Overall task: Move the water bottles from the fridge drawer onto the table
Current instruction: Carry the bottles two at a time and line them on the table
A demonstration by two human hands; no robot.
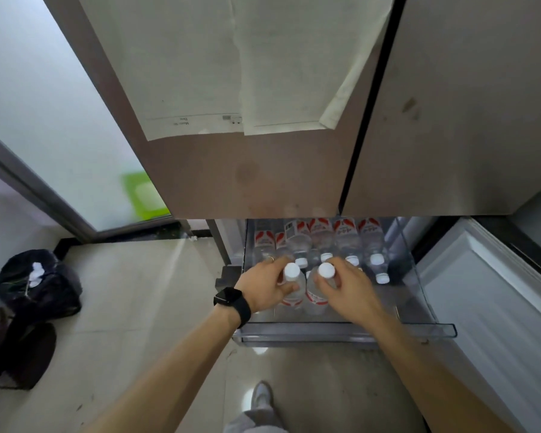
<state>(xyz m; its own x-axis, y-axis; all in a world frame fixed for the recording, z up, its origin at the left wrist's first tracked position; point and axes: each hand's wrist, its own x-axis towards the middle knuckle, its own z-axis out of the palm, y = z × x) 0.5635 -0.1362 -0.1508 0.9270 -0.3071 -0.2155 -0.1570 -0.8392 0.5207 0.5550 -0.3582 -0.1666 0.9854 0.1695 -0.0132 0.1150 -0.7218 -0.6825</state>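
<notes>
The clear fridge drawer [431,310] is pulled out below the fridge doors and holds several clear water bottles with white caps and red labels [347,242]. My left hand [264,289] grips the neck of one upright bottle [292,271] at the drawer's front. My right hand [349,290] grips the neck of a second upright bottle [326,270] just beside it. The two held bottles stand side by side, almost touching. The table is out of view.
The lower fridge door [494,295] stands open on the right. A black rubbish bag [41,285] sits on the tiled floor at the left, with dark items below it. Papers hang on the fridge door above. My foot [261,398] is on the floor.
</notes>
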